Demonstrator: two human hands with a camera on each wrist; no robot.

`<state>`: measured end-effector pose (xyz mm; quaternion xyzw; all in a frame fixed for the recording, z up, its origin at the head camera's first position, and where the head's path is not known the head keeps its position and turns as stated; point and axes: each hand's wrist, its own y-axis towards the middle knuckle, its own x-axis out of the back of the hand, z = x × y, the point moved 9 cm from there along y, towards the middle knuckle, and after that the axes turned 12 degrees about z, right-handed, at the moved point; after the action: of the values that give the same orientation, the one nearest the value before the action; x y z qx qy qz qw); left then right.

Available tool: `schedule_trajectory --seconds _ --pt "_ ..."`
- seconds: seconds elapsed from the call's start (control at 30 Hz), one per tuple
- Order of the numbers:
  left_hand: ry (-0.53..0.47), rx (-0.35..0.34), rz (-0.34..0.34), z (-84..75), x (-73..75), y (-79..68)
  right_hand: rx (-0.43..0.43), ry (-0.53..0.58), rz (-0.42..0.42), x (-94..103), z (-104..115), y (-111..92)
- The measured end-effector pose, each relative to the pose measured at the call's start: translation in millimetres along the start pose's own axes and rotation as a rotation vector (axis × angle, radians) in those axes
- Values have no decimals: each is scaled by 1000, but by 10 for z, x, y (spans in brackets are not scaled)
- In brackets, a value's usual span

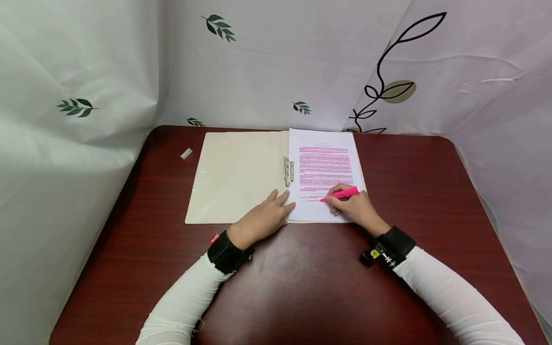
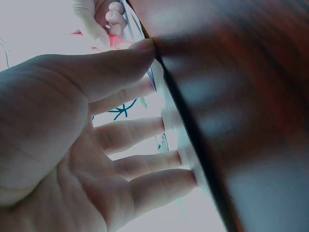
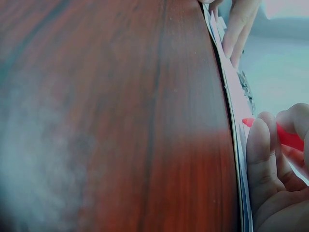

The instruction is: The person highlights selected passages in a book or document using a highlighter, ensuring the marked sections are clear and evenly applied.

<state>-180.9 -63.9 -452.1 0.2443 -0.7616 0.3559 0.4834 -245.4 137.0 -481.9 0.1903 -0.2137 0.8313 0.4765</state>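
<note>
My right hand (image 1: 354, 206) pinches a pink highlighter (image 1: 345, 192), its tip on the lower lines of a printed sheet (image 1: 321, 136). Pink marking covers most of the text above. The sheet lies on the right side of an opened cream folder (image 1: 237, 177), beside a metal clip (image 1: 288, 171) at the fold. With fingers spread, my left hand (image 1: 263, 218) rests on the folder near the fold, fingertips at the sheet's left edge. In the left wrist view, the fingers (image 2: 130, 133) are stretched out and press down. The right wrist view shows the highlighter (image 3: 289, 137) between thumb and fingers.
A small white piece (image 1: 186, 153), perhaps an eraser, lies on the dark red-brown table (image 1: 142, 230), left of the folder. White cloth (image 1: 258, 62) with leaf prints hangs behind the table and along its sides.
</note>
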Motion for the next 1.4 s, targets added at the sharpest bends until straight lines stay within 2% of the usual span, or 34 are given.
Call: schedule_trajectory --seconds 0.27,0.87,1.4 --pt "12 -4 -2 -5 -2 1 21 32 7 10 -11 -12" --pt "1 -1 -3 -3 -3 1 -4 17 -10 70 -48 -69" --pt "-5 -7 3 -6 2 -7 9 34 -12 80 -50 -74"
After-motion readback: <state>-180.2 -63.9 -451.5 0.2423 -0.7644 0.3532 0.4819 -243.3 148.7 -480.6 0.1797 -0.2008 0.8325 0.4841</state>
